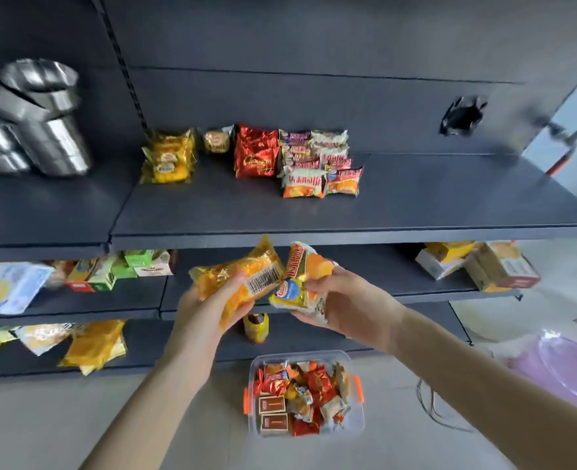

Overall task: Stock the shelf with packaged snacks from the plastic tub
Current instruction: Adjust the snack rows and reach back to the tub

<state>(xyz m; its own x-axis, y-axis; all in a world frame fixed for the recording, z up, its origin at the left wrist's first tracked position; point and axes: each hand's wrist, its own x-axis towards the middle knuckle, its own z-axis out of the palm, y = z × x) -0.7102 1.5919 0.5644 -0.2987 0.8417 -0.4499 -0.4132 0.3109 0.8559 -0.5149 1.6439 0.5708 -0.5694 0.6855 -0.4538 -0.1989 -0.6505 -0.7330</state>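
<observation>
Placement is due: your left hand (203, 312) grips a yellow pack (237, 278), your right hand (346, 300) clutches orange packs (309, 276); lift both onto the shelf (416, 201).

A small shop is being shown: tiered dark metal shelving (416, 198) is being spread across the frame, packaged snacks (300, 164) are being displayed in rows at its centre, boxed goods (483, 266) are being kept at the right edge, and stacked steel containers (39, 120) are being kept at upper left.
</observation>
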